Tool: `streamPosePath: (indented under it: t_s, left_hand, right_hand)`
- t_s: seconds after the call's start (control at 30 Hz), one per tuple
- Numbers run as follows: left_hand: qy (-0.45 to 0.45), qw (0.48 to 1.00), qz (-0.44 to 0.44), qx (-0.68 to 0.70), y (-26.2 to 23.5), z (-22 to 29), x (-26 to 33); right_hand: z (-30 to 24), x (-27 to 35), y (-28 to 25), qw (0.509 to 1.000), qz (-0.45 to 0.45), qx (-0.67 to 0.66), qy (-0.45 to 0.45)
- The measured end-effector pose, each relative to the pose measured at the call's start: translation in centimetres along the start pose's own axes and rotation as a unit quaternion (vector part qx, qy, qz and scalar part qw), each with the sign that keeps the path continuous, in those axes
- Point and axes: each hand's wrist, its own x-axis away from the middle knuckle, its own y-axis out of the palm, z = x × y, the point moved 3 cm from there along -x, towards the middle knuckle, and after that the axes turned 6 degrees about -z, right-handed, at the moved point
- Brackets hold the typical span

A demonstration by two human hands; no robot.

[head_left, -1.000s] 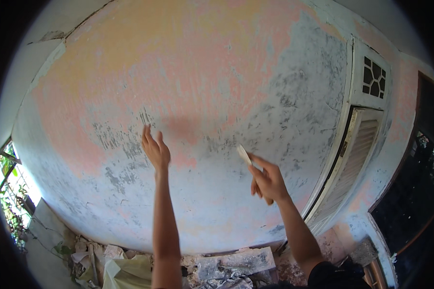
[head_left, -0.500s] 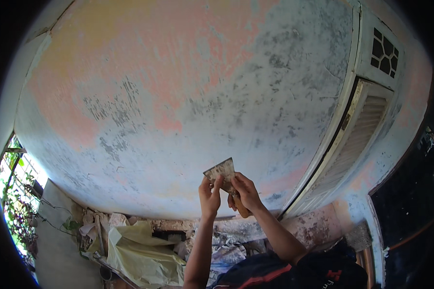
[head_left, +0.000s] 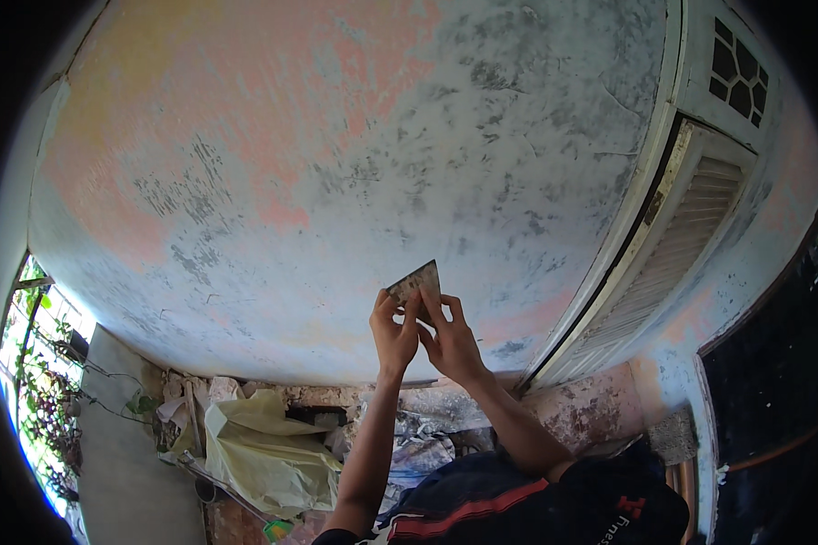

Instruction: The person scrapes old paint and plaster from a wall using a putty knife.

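Note:
A putty knife (head_left: 416, 281) with a broad, stained blade is held up in front of the patchy wall, its straight edge slanting upward to the right. My left hand (head_left: 394, 341) pinches the blade from the left, thumb flat on its face. From the right, my right hand (head_left: 453, 343) has its fingers on the lower part of the blade, thumb set apart below. The handle is hidden behind my hands. Peeling pink, yellow and grey-white patches cover the wall (head_left: 336, 209) beyond.
Along the wall's foot lie a yellowish sheet (head_left: 264, 445) and crumpled, paint-stained sheeting (head_left: 418, 459). A white louvred door (head_left: 673, 245) stands at the right. At the left, plants (head_left: 50, 400) show at a bright grille beside a low grey wall (head_left: 123, 427).
The putty knife and both hands have risen a little. My right hand has shifted from the orange-brown handle up onto the blade, and the handle is out of sight. The view has shifted slightly.

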Motion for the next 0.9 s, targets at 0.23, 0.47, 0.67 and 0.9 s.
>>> streamPosePath:
  t_s: [0.23, 0.47, 0.67, 0.9]
  left_hand:
    - [0.074, 0.993, -0.095, -0.017, 1.4, 0.7, -5.0]
    - [0.271, 0.911, 0.109, -0.291, -3.2, 3.8, -19.5]
    - [0.355, 0.800, 0.180, -0.449, -5.6, 7.9, -31.1]
    - [0.389, 0.767, 0.148, -0.489, -8.5, 10.7, -36.4]
  right_hand:
    - [3.4, -3.4, -3.1, 0.998, 0.039, -0.028, -0.037]
    - [4.4, -8.7, -9.1, 0.986, 0.102, 0.037, -0.123]
    - [3.3, -15.3, -14.5, 0.976, 0.120, 0.136, -0.124]
    - [-2.7, -24.1, -15.7, 0.942, 0.163, 0.268, -0.121]
